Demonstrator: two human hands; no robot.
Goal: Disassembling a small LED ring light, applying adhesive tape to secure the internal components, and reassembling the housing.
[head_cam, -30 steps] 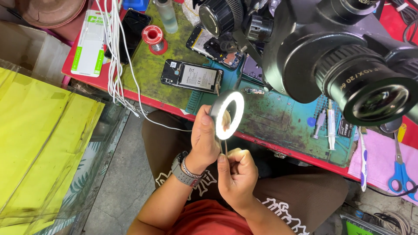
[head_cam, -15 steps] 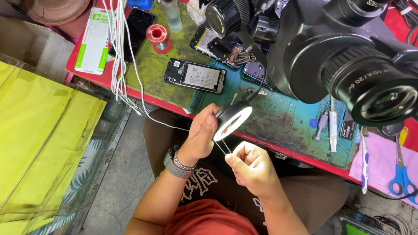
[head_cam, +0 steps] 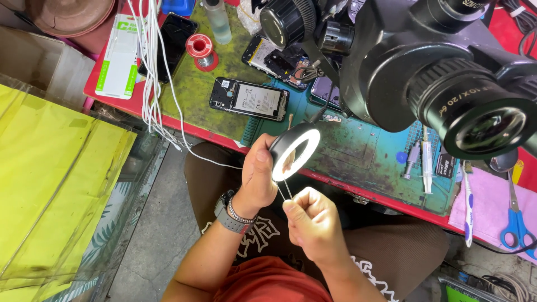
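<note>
We see few containers: a clear bottle (head_cam: pixel 218 21) with pale liquid inside stands at twelve o'clock on the green mat (head_cam: pixel 212 84), and a brown bowl-like dish (head_cam: pixel 67 14) sits at eleven o'clock, its contents hidden from us. At the centre, our left hand (head_cam: pixel 258 178) is closed round the lit ring light (head_cam: pixel 295 151), fingers wrapped on its black rim at the nine o'clock side, so the glowing white ring stands out of the grip toward two o'clock, held in the air just in front of the red table edge (head_cam: pixel 358 193). Our right hand (head_cam: pixel 314 221), at five o'clock from the ring, has thumb and forefinger pinched together on a pair of thin tweezers (head_cam: pixel 284 190), whose tips rise toward the ring's lower rim; we cannot tell whether they touch it. At ten o'clock a flat white and green rectangular package (head_cam: pixel 118 56) lies on the table beside a bundle of white cables (head_cam: pixel 151 72). A red spool (head_cam: pixel 200 47) sits at eleven o'clock, and an opened phone (head_cam: pixel 250 99) with a white-labelled battery lies just above the ring. The large black microscope (head_cam: pixel 436 78) fills one to two o'clock. Blue-handled scissors (head_cam: pixel 516 226) rest on a pink cloth (head_cam: pixel 492 207) at three o'clock.
</note>
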